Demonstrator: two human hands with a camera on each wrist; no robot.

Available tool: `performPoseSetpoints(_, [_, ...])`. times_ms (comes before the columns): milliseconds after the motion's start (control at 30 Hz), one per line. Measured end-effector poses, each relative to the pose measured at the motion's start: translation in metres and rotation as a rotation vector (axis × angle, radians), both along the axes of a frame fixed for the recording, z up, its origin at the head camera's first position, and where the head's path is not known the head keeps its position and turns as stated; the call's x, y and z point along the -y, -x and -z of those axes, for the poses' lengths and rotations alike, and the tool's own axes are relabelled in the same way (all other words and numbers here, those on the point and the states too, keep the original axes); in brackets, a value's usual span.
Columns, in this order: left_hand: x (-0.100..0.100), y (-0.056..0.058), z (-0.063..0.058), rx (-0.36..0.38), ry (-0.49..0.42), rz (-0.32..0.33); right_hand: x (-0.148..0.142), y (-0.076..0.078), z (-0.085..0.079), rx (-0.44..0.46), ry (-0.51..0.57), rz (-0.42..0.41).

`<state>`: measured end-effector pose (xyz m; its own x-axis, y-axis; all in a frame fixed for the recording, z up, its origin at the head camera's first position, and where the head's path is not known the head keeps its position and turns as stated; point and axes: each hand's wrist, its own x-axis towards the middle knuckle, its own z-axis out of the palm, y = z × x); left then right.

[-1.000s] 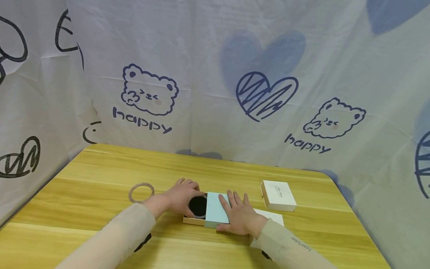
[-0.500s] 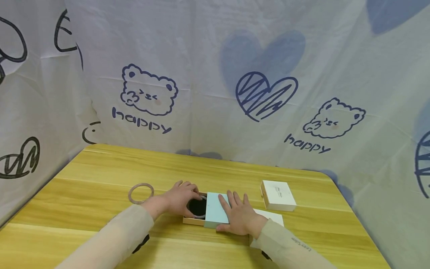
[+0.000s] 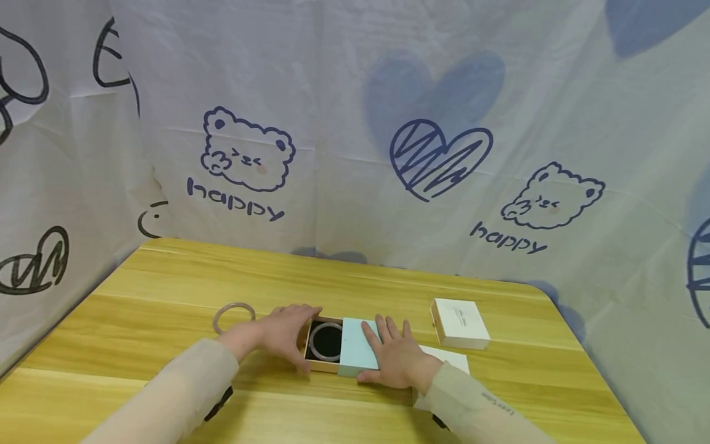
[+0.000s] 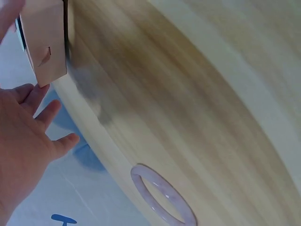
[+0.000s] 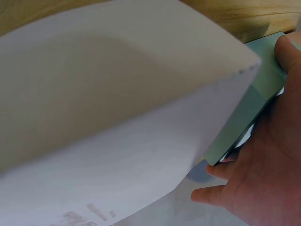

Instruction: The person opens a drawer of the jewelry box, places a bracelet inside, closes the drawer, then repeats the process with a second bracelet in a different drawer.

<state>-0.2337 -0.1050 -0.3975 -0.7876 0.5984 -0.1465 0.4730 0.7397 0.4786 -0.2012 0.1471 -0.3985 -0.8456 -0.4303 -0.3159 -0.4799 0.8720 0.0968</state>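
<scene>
A pale lilac bangle (image 3: 312, 343) lies in the black-lined drawer (image 3: 323, 367) of a jewellery box. The drawer juts left out of a light blue sleeve (image 3: 355, 346). My left hand (image 3: 281, 335) spans the drawer's left end, thumb near the front corner and fingers by the back one. In the left wrist view, fingertips touch the box's corner and the other fingers spread out. My right hand (image 3: 395, 354) rests on the sleeve with fingers stretched across its top and the thumb at its near edge. The right end of the sleeve is hidden under that hand.
Another lilac bangle (image 3: 216, 319) lies on the wooden table (image 3: 166, 290) behind my left wrist. A white box (image 3: 463, 320) with lettering stands at the back right. A second white box (image 3: 452, 356) sits partly beneath my right forearm.
My left hand has let go of the bangle in the drawer and drawn back left to the drawer's end. The right hand and the sleeve stay put.
</scene>
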Motion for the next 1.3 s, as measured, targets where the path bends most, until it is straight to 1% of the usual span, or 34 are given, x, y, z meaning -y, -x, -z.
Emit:
performPoseSetpoints(233, [-0.002, -0.001, 0.002, 0.002, -0.051, -0.011, -0.001, 0.002, -0.001, 0.037, 0.001, 0.013])
performPoseSetpoints(500, [-0.003, 0.000, 0.003, 0.014, -0.060, -0.018, -0.001, 0.002, -0.002, 0.052, 0.012, 0.024])
performPoseSetpoints(667, [-0.004, 0.000, 0.002, 0.042, -0.073, -0.023, 0.000, 0.001, -0.004, 0.060, 0.012, 0.026])
performPoseSetpoints(900, [-0.005, 0.000, 0.003, 0.082, -0.121, 0.000, 0.000, 0.002, -0.003, 0.053, 0.001, 0.024])
performPoseSetpoints(1300, [-0.015, 0.002, 0.007, 0.075, -0.145, 0.030, 0.000, 0.004, 0.000, 0.053, -0.005, 0.028])
